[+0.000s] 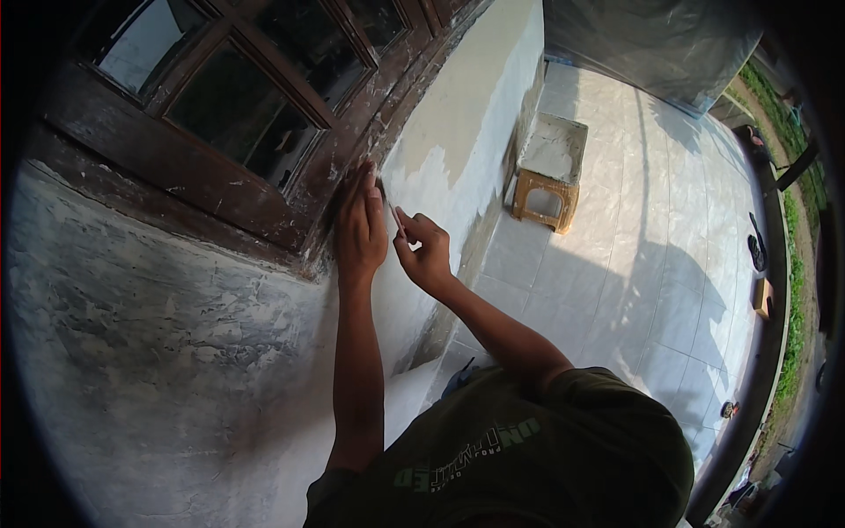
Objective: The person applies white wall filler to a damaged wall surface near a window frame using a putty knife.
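Note:
My left hand (361, 231) lies against the corner of the wall beside the dark wooden window frame (295, 233), its fingers stretched out and pointing upward. Just to its right, my right hand (426, 253) is closed in a pinch around a thin, pale, flat strip (397, 218). The strip shows edge-on, so its exact kind cannot be made out. Its upper end is close to the wall edge by my left fingers. Pale, patchy filler or plaster covers the wall (431, 167) there, with a beige area higher up.
A brown plastic stool (568, 205) stands on the tiled floor (607, 290), with a tray of whitish paste (563, 130) at its far side. Grey sheeting (651, 44) hangs at the back. At the right, a low ledge (764, 352) borders grass, with a small box (762, 298) near it.

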### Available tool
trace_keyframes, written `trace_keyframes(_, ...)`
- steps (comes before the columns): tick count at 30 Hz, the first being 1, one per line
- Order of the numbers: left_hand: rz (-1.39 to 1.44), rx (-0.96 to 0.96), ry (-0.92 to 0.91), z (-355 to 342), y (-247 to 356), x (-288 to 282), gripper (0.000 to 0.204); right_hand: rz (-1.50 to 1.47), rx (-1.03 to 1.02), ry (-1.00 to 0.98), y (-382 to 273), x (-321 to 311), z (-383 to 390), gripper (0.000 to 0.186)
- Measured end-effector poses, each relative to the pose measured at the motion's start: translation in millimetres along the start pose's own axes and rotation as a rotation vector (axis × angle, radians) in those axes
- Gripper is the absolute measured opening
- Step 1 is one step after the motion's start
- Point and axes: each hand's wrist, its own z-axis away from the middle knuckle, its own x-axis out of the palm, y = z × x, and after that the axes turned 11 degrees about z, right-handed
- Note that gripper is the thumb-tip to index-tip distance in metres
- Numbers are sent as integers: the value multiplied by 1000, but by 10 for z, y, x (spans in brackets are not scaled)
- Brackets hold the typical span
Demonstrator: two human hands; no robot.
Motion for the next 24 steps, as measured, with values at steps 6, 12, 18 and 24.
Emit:
trace_keyframes(6, -8, -1, -3, -76, 134, 70, 49, 142, 115, 373, 507, -194, -900, 39)
trace_keyframes(12, -19, -4, -11, -38, 38, 60, 48, 129, 82, 117, 356, 129, -322, 33)
trace_keyframes(18, -25, -19, -12, -8, 80, 14, 48, -219, 192, 237, 303, -9, -378, 23)
trace_keyframes(24, -15, 3, -15, -74, 76, 104, 49, 168, 31, 187, 567, 85, -843, 40)
